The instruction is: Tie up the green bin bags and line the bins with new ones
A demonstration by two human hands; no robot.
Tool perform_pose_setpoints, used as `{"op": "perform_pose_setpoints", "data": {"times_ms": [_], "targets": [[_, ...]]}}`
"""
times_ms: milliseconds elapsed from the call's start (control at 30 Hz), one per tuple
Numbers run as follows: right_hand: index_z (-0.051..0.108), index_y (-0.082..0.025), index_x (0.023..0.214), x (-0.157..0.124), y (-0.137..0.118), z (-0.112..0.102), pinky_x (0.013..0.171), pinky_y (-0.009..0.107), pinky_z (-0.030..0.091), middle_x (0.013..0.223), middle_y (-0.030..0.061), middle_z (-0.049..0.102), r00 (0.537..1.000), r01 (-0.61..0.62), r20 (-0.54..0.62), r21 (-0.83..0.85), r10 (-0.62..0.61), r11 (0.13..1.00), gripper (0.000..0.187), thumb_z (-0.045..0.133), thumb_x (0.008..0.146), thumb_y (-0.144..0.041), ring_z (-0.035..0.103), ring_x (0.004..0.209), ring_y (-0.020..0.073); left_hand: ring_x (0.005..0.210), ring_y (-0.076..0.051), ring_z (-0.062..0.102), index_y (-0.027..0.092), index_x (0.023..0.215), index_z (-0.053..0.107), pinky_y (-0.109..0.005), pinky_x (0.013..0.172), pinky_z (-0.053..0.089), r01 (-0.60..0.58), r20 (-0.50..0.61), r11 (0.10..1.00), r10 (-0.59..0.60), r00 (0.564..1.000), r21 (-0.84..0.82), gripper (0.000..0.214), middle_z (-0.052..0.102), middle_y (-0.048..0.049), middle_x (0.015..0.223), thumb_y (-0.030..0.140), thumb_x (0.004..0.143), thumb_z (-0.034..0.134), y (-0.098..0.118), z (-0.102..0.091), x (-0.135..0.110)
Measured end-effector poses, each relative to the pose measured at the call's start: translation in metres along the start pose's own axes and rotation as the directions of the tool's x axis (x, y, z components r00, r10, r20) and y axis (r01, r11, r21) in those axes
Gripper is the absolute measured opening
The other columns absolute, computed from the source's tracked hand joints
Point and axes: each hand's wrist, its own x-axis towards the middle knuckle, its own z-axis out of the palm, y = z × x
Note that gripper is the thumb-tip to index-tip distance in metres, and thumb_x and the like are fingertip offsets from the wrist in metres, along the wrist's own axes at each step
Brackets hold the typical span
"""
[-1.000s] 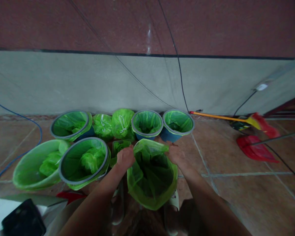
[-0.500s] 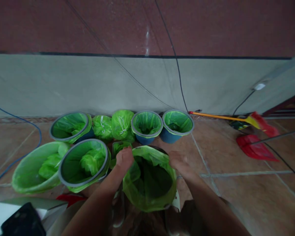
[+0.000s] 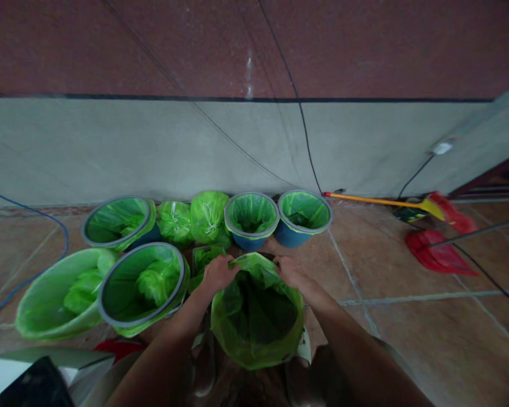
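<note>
A green trash bag (image 3: 254, 353) lines a bin in front of me, folded outward over its rim; the dark inside shows from above. My left hand (image 3: 221, 273) grips the bag's far edge at the left, fingers curled over it. At the right of the same edge my right hand (image 3: 290, 271) pinches the plastic. The bin itself is mostly hidden under the bag. Just behind my left hand stands a small green-lined basket (image 3: 201, 257).
Lined bins with grey rims (image 3: 251, 234) stand along the wall, with tied green bags (image 3: 210, 215) between them. More lined bins (image 3: 55, 330) are at left, near a blue hose (image 3: 65, 234). A broom (image 3: 377, 200) and red dustpan (image 3: 436, 251) lie at right.
Both hands have come closer together along the bag's far edge, the right one moving left onto the plastic. The view has shifted slightly.
</note>
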Motion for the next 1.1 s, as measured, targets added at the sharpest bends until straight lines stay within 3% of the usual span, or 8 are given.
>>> {"op": "perform_pose_setpoints", "data": {"times_ms": [200,333,400,467,567,633,833,1100], "targets": [[0.073,-0.017,0.102,-0.005,0.002,-0.018,0.084,0.034,0.048,0.104,0.0154,0.071,0.969,-0.203,-0.155,-0.052,0.193,0.978,0.031,0.046,0.088,-0.026,0.065,0.101,0.0281,0.091,-0.019,0.065,0.017,0.097,0.062,-0.028,0.082,0.046,-0.022,-0.12,0.997,0.031,0.992,0.075,0.021,0.068,-0.0081,0.098,0.025,0.092,0.042,0.003,0.001,-0.001],[0.07,-0.013,0.105,-0.008,0.001,-0.021,0.083,0.039,0.049,0.104,0.0191,0.069,0.957,-0.257,-0.155,-0.067,0.244,0.964,0.033,0.043,0.089,-0.023,0.065,0.1,0.0315,0.09,-0.017,0.064,0.017,0.094,0.059,-0.026,0.082,0.045,-0.055,-0.18,0.998,0.053,0.982,-0.007,0.018,0.066,-0.0063,0.095,0.018,0.091,0.042,0.003,0.003,0.0],[0.066,-0.014,0.114,-0.009,-0.003,-0.019,0.088,0.04,0.048,0.11,0.018,0.067,0.967,-0.184,-0.192,-0.07,0.168,0.98,0.034,0.047,0.087,-0.021,0.062,0.105,0.031,0.089,-0.017,0.063,0.018,0.093,0.059,-0.025,0.082,0.045,-0.083,-0.201,0.995,0.072,0.977,-0.047,0.015,0.066,-0.0053,0.094,0.017,0.09,0.044,0.005,0.002,-0.001],[0.057,-0.016,0.127,-0.01,-0.008,-0.018,0.098,0.039,0.043,0.122,0.0146,0.062,0.961,0.003,-0.275,-0.049,-0.016,0.999,0.044,0.053,0.083,-0.019,0.056,0.115,0.0279,0.088,-0.016,0.062,0.019,0.093,0.058,-0.025,0.081,0.045,-0.144,-0.211,0.986,0.125,0.969,-0.079,0.014,0.065,-0.0044,0.094,0.017,0.09,0.045,0.009,0.001,-0.003],[0.047,-0.018,0.136,-0.01,-0.017,-0.017,0.106,0.034,0.036,0.131,0.0101,0.055,0.889,0.315,-0.35,-0.004,-0.297,0.949,0.053,0.055,0.084,-0.02,0.048,0.123,0.0214,0.086,-0.016,0.062,0.02,0.093,0.058,-0.026,0.08,0.045,-0.272,-0.233,0.957,0.242,0.942,-0.104,0.014,0.065,-0.0035,0.093,0.017,0.09,0.045,0.018,0.001,-0.006],[0.052,-0.019,0.132,-0.011,-0.023,-0.016,0.105,0.033,0.036,0.129,0.0087,0.057,0.851,0.423,-0.343,0.0,-0.398,0.906,0.045,0.053,0.086,-0.021,0.047,0.122,0.0196,0.086,-0.016,0.061,0.02,0.093,0.059,-0.026,0.081,0.045,-0.335,-0.254,0.937,0.302,0.919,-0.097,0.015,0.065,-0.0037,0.092,0.016,0.089,0.045,0.023,0.003,-0.008],[0.069,-0.022,0.096,-0.014,-0.036,-0.014,0.097,0.03,0.039,0.105,0.0042,0.067,0.829,0.484,-0.318,-0.003,-0.459,0.875,0.021,0.05,0.09,-0.016,0.057,0.105,0.0165,0.09,-0.018,0.062,0.019,0.094,0.06,-0.03,0.086,0.044,-0.347,-0.26,0.938,0.333,0.906,-0.007,0.014,0.066,-0.0057,0.095,0.016,0.087,0.048,0.03,0.011,-0.01],[0.068,-0.025,0.092,-0.01,-0.031,-0.009,0.083,0.025,0.043,0.093,0.0013,0.071,0.867,0.396,-0.367,0.101,-0.336,0.913,0.02,0.049,0.091,-0.02,0.063,0.09,0.0154,0.087,-0.02,0.065,0.018,0.092,0.064,-0.03,0.079,0.045,-0.154,-0.078,0.981,0.164,0.983,0.12,0.018,0.067,-0.0069,0.091,0.014,0.081,0.05,0.024,0.009,-0.013]]}}
